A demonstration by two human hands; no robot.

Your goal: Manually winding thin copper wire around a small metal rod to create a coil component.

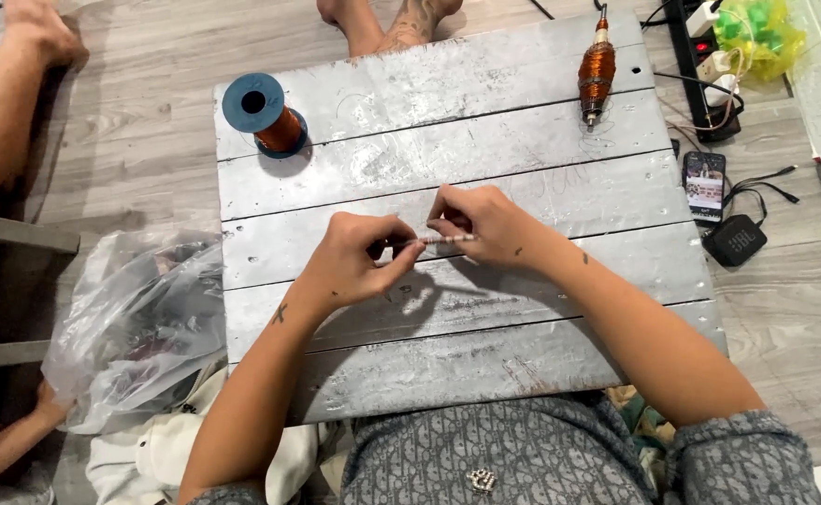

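Note:
Both my hands meet over the middle of a grey-painted plank board. A thin pale rod lies level between them. My left hand pinches its left end with thumb and fingers. My right hand pinches its right part, fingers curled over it. The rod is held just above the board's surface. At the board's far left stands a blue spool of copper wire. A copper-wound spindle-shaped coil lies at the far right.
A clear plastic bag with dark parts lies left of the board, another person's hand at its lower edge. Other people's legs are at the top. A phone, small black speaker and power strip sit at right.

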